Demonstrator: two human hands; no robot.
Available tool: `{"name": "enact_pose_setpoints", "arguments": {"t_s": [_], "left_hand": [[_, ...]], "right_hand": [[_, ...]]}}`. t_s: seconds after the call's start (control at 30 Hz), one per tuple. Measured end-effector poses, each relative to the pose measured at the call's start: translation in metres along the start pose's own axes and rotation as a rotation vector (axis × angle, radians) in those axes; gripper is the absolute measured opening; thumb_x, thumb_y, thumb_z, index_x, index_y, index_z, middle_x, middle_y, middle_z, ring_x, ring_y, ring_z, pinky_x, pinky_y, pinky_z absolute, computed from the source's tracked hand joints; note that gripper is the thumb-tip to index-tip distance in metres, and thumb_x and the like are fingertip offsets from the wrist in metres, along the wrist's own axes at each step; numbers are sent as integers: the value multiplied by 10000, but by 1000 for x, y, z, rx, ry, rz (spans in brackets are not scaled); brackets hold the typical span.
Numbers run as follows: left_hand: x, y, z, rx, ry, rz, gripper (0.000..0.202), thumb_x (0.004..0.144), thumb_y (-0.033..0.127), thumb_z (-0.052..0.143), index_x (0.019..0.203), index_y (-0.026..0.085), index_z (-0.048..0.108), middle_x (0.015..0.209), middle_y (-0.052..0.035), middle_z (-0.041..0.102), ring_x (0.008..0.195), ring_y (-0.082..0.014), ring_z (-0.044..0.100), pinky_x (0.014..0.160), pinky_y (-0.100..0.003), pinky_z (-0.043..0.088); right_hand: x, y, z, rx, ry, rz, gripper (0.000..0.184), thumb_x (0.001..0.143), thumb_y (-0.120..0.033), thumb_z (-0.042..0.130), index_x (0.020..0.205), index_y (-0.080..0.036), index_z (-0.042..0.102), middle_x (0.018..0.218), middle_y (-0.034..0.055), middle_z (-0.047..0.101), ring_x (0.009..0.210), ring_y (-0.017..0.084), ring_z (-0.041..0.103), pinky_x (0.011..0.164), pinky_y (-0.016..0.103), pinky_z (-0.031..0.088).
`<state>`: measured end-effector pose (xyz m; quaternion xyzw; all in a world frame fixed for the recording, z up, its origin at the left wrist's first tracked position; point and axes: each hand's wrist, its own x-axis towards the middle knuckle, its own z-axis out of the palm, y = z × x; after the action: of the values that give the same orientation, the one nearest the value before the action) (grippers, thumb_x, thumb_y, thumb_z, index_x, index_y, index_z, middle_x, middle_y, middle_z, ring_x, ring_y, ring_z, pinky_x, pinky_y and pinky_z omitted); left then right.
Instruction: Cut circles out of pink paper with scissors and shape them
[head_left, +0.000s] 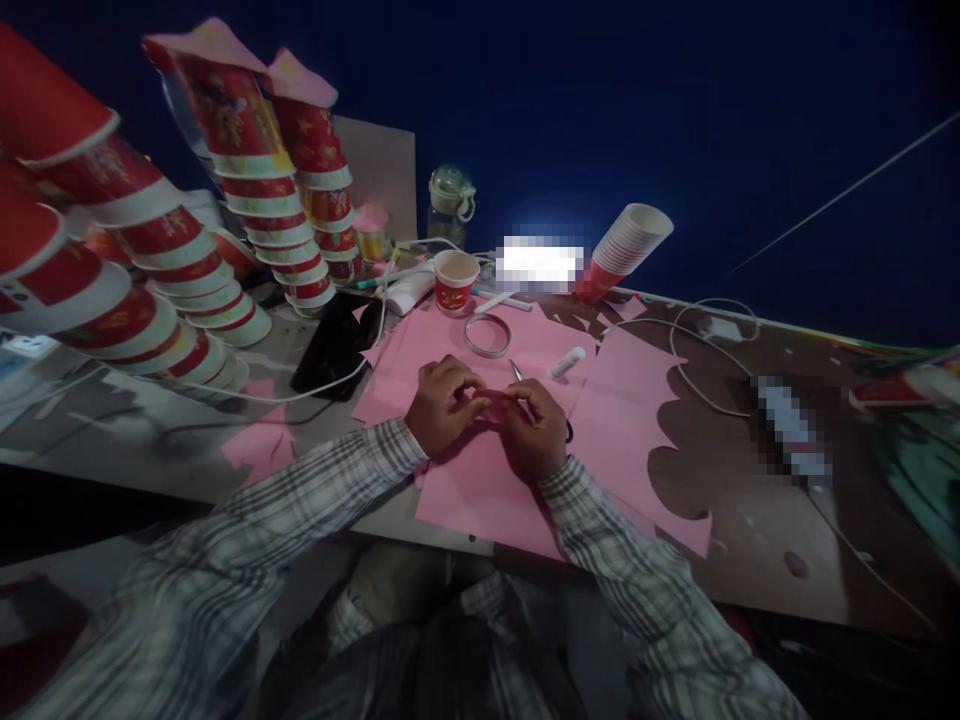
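Observation:
A small piece of pink paper (492, 404) is pinched between my left hand (448, 405) and my right hand (534, 428), thumbs and fingertips closed on its two ends. Both hands are over large pink paper sheets (480, 500) spread on the table. Scissors (515, 370) lie partly hidden behind my right hand, with the blade tip and a bit of dark handle showing. Beyond my hands are a white glue stick (568, 362) and a ring of silvery tape or wire (487, 336).
Tall towers of red paper cups (281, 225) stand at the left, some topped with pink paper. A black phone-like slab (334, 345), a single cup (454, 280), a lidded bottle (450, 205) and a leaning cup stack (626, 250) stand farther back. Cables (705, 400) cross the right side.

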<state>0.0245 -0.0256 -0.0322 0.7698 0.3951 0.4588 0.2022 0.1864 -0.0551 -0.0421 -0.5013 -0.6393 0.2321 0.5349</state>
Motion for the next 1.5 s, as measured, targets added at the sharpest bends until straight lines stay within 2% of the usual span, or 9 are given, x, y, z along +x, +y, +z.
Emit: {"name": "enact_pose_setpoints", "arguments": {"t_s": [0.13,0.33,0.47,0.67,0.8,0.93,1.03,1.17,1.5], "left_hand": [[1,-2,2,-6,16,-4,139,836,240,603,714,179,581,695,-7,590,704,-156,544,813,-365,392],[5,-4,1,-200,127,-169,165,797,191,584,638,184,538,659,10,524,621,-120,486,603,-270,400],[6,-5,-1,-272,126,-283,164,805,191,574,642,177,552,667,17,528,609,-104,480,594,-250,402],[6,-6,1,-252,69,-219,156,824,214,576,675,168,583,677,7,529,618,-106,504,594,-253,404],[5,-7,2,-222,48,-208,177,798,226,608,638,172,556,633,16,516,572,-100,472,554,-245,384],[6,-7,0,-215,3,-232,240,818,229,573,589,177,527,606,12,521,571,-105,473,565,-252,386],[6,-7,-1,-188,-22,-226,252,830,225,548,582,177,533,607,6,526,572,-110,479,579,-262,389],[6,-9,0,-129,-99,-191,286,843,221,507,559,181,513,577,3,520,557,-115,475,606,-276,393],[5,-13,2,-129,-74,-217,263,802,241,538,550,189,479,551,15,483,532,-112,443,553,-265,359]], "right_hand": [[0,4,0,-1,-4,69,85,812,-189,566,857,-189,638,817,12,636,770,165,589,739,324,495],[1,3,-2,45,-22,78,449,751,-288,643,1178,-177,561,1164,112,623,1091,252,580,955,435,472],[0,6,0,68,-29,158,454,797,-297,604,1224,-164,528,1171,129,626,1043,248,612,892,428,509],[1,10,0,-29,23,116,367,819,-255,561,1172,-155,571,1136,120,640,1067,244,599,968,435,466],[2,6,0,-49,35,112,371,805,-248,556,1165,-156,568,1120,116,633,970,227,608,858,403,502],[1,-1,0,-10,42,199,391,812,-265,545,1189,-160,534,860,43,612,612,142,515,598,317,469],[1,-5,-1,35,39,194,393,825,-271,544,1201,-162,510,684,-31,490,528,115,402,514,270,387],[2,-3,-3,28,90,160,384,834,-283,551,1197,-167,500,646,-59,399,518,109,354,507,263,355],[3,-1,-4,177,62,164,430,836,-334,545,1230,-188,455,815,2,538,679,134,519,603,287,440]]}}
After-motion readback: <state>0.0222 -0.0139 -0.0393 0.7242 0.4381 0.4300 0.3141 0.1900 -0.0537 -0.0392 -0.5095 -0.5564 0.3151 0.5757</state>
